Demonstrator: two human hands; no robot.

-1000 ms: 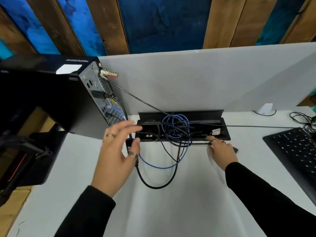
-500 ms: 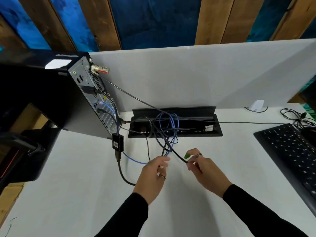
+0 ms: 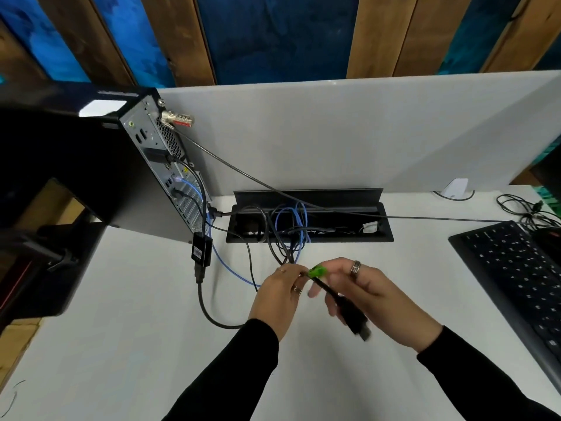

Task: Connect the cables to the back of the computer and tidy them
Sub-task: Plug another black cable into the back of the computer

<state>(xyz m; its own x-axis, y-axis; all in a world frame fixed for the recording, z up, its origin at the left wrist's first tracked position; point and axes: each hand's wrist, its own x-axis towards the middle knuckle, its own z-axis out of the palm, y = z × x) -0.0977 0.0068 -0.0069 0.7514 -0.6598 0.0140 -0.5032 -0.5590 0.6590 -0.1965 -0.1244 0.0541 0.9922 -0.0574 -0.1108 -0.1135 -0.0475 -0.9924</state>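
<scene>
A black desktop computer point(image 3: 121, 177) stands at the left with its silver back panel point(image 3: 164, 165) facing right; black and blue cables are plugged into it, and a small black adapter point(image 3: 201, 250) hangs below. Black and blue cables point(image 3: 290, 235) bunch up from the desk cable box point(image 3: 309, 238). My left hand point(image 3: 280, 294) pinches this bundle near the desk's middle. My right hand point(image 3: 373, 294) holds a black cable with a green tie point(image 3: 317, 271) at its top and a plug point(image 3: 353, 319) pointing toward me.
A grey partition point(image 3: 364, 132) runs behind the white desk point(image 3: 121, 344). A black keyboard point(image 3: 519, 278) lies at the right, with loose thin cables point(image 3: 528, 208) and a white object point(image 3: 454, 188) behind it. A lock cable point(image 3: 334, 209) stretches from the computer's top to the right.
Both hands left the cable box and came toward me to the desk's middle, gathering the cables. The green tie and the black plug have come up in my right hand.
</scene>
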